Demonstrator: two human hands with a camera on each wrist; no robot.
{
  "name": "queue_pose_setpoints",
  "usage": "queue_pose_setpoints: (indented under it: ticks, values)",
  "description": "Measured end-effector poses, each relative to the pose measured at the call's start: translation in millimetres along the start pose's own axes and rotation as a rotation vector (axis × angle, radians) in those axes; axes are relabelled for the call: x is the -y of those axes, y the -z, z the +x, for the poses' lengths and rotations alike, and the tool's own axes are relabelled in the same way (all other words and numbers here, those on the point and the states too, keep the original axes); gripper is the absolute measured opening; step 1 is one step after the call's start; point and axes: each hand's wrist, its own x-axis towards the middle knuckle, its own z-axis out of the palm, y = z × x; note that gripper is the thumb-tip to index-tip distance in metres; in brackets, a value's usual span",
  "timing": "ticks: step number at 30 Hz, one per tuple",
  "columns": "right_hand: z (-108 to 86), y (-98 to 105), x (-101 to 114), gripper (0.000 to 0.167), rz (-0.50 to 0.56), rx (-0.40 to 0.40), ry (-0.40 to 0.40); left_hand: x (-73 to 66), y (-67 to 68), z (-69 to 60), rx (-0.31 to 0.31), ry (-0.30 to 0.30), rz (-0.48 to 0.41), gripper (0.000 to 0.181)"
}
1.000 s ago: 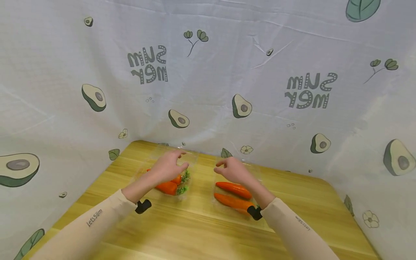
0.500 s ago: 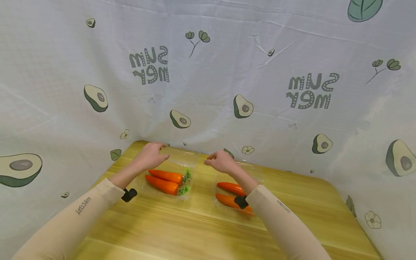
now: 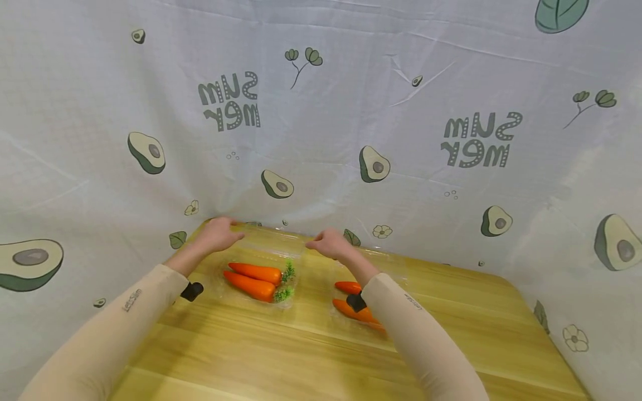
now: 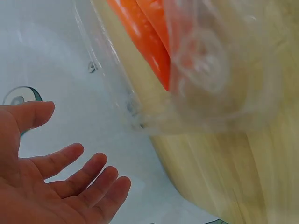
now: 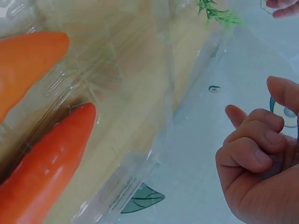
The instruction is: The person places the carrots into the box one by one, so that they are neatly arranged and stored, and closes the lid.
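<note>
My left hand (image 3: 218, 234) (image 4: 60, 186), fingers spread and loosely bent, is at the left of the raised clear lid (image 3: 276, 239) of the left plastic box; it holds nothing. By that lid's right corner is my right hand (image 3: 332, 245) (image 5: 261, 163), thumb and forefinger apart, other fingers curled, nothing between them. Two orange carrots (image 3: 256, 272) (image 4: 147, 42) with green tops (image 3: 285, 293) lie side by side in the left box. In the right box (image 3: 341, 323), two more carrots (image 3: 351, 309) (image 5: 42, 168) are partly covered by my right forearm.
A wooden table (image 3: 241, 351) holds both boxes, the right box's lid (image 3: 391, 264) also lying open at the back. White cloth (image 3: 321, 111) printed with avocados and leaves hangs behind the table and along both sides.
Both hands have moved left and slightly back. My left arm no longer covers the left carrots, and my right hand has gone from above the right box to the left box's lid corner.
</note>
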Motion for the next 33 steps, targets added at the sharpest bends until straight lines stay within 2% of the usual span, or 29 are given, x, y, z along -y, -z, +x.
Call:
queue_pose_setpoints:
  ticks: [3,12,16,21,28,33]
  values:
    - [6.4,-2,1,0.052,-0.010,0.014,-0.014,6.9,-0.1,5.2,0.023,0.017,0.011,0.056]
    - [16.5,-8,7,0.060,0.009,0.026,-0.099,19.4,-1.1,12.7,0.151,0.066,-0.012,0.059]
    - [19.8,-13,8,0.060,0.022,0.026,-0.115,25.1,-1.4,14.8,0.198,0.062,-0.027,0.056]
    - [25.0,-19,9,0.057,0.016,0.049,-0.112,30.8,-1.9,16.2,0.280,0.092,-0.073,0.058]
    - [30.3,-25,9,0.054,0.020,0.067,-0.133,35.7,-3.1,16.9,0.329,0.101,-0.126,0.055]
    - [29.0,-26,9,0.052,0.043,0.075,-0.143,35.3,-4.5,16.9,0.372,0.134,-0.184,0.053]
